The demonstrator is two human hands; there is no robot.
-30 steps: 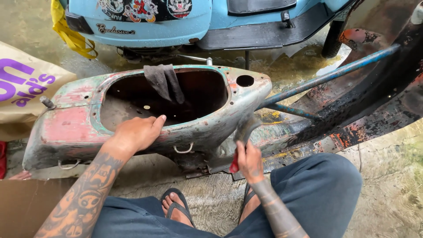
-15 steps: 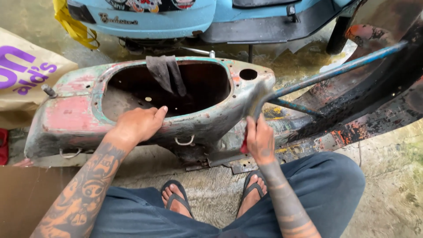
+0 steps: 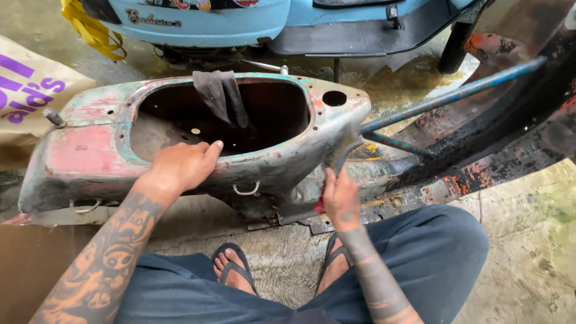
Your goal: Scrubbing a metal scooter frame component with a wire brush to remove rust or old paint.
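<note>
A stripped old scooter body shell (image 3: 84,150), worn pink and green with rust, lies on its side in front of me. My left hand (image 3: 183,165) rests flat on the near rim of its big open cavity. My right hand (image 3: 341,198) is closed around a thin dark tool (image 3: 347,155) with a red handle end, pressed against the shell's right end below a round hole (image 3: 334,98). A dark rag (image 3: 221,96) hangs over the far rim into the cavity.
A light blue scooter (image 3: 240,21) stands behind the shell, a yellow strap (image 3: 90,30) hanging at its left. A blue tube (image 3: 450,96) and a rusty black floor panel (image 3: 504,138) extend right. A brown printed sack (image 3: 30,96) lies left. My sandalled feet (image 3: 234,267) rest on wet concrete.
My right hand has risen from low near the frame's underside up to the shell's right end, bringing the tool against it. My left hand has stayed on the rim.
</note>
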